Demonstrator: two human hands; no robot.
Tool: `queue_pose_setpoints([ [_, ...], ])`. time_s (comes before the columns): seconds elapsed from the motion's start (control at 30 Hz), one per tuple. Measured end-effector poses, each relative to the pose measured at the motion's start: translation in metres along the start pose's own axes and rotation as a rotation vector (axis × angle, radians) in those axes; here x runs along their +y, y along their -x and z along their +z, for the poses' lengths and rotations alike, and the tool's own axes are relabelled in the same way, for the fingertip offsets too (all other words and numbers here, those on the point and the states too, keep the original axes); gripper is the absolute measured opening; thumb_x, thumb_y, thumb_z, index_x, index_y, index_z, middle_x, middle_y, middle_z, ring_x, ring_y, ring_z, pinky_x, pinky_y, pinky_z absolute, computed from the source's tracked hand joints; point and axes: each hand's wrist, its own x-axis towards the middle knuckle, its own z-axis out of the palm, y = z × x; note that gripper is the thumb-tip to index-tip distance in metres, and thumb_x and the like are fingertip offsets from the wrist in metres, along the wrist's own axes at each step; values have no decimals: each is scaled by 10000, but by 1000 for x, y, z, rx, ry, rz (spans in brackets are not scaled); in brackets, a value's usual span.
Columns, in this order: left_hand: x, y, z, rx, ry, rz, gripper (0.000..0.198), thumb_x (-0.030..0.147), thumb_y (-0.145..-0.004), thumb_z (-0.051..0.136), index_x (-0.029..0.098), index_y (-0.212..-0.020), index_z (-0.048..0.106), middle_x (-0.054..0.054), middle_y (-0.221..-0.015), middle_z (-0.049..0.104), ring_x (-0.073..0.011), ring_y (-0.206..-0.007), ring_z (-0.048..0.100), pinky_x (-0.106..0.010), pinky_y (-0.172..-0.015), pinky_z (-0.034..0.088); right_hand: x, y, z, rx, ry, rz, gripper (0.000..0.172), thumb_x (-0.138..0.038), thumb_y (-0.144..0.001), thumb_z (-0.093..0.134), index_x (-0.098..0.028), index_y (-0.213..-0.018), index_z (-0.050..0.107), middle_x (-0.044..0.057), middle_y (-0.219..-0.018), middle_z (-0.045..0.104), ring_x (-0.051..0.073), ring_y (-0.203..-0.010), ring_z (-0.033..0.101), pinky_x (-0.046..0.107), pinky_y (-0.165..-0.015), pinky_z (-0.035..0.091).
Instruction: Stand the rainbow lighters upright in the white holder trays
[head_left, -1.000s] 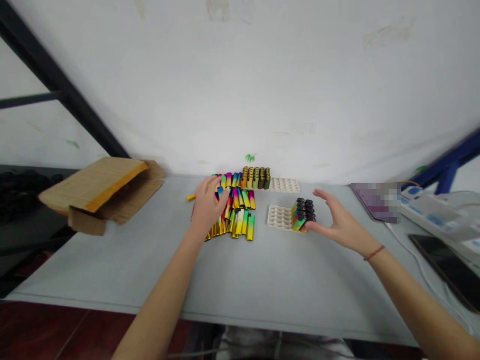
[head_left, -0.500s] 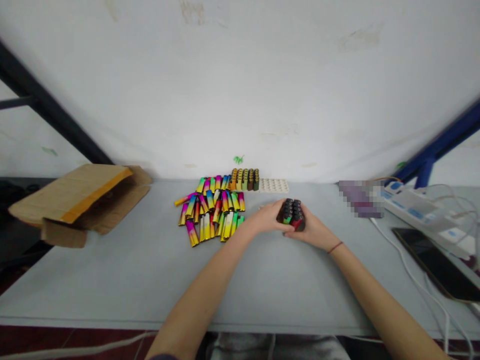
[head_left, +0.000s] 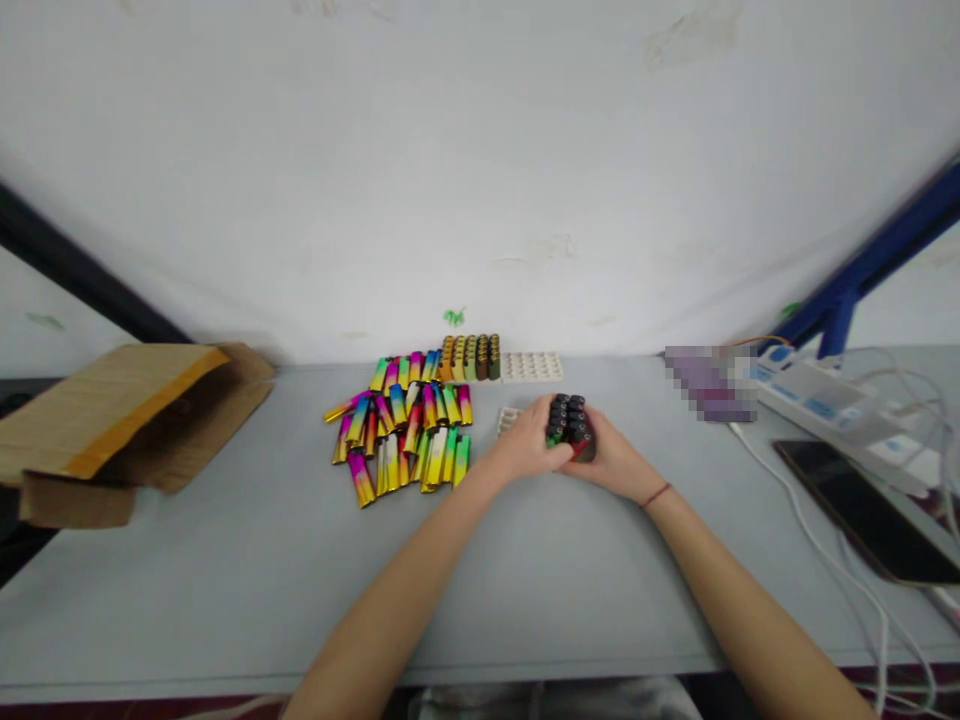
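Note:
Both hands grip one upright bundle of lighters (head_left: pixel 568 420) with black tops; a bit of green and red body shows below them. My left hand (head_left: pixel 529 440) is closed on its left side, thumb across the front. My right hand (head_left: pixel 609 455) wraps the right side. A white gridded tray (head_left: pixel 508 417) peeks out behind my left hand, mostly hidden; whether the lighters touch it I cannot tell. Left of the hands lies a loose pile of shiny multicoloured lighters (head_left: pixel 409 425). Behind it several lighters stand in rows (head_left: pixel 470 358), beside another white gridded tray (head_left: pixel 532 366).
An open cardboard box (head_left: pixel 165 410) lies on the left of the grey table (head_left: pixel 247 580). On the right are a dark phone (head_left: pixel 862 510), a white power strip (head_left: pixel 840 415), cables and a partly blurred purple item (head_left: pixel 709 385). A white wall stands behind.
The view has shifted, so the objects appear further left. The bundle stays held in both hands and looks more upright. More of the white tray behind my left hand now shows.

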Motion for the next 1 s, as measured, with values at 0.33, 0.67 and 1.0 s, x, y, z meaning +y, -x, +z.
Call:
queue_pose_setpoints([
  [0.33,5,3,9,115,72,-59,619,256,-804,576,130,-1372,363,-199,-1351,539,-300,-1271,528,-490,-1102,418,4,2,1,11,15,-9,838,-426,-688,807,-157,-1389,434,165,-1286,630,330,-1152,600,508,-1010,474],
  [0.67,8,6,13,182,26,-124,492,274,-836,578,153,-1285,418,-167,-1208,627,-295,-1133,619,-454,-1003,486,-1,1,-1,0,47,-18,751,-417,-704,797,-153,-1327,473,163,-1261,637,326,-1114,610,506,-988,481],
  [1.0,0,7,32,394,72,-35,513,293,-871,560,138,-1326,381,-197,-1301,584,-293,-1239,564,-475,-1048,460,9,1,4,1,106,-44,783,-435,-699,788,-121,-1334,458,197,-1238,638,350,-1080,610,542,-967,478],
])
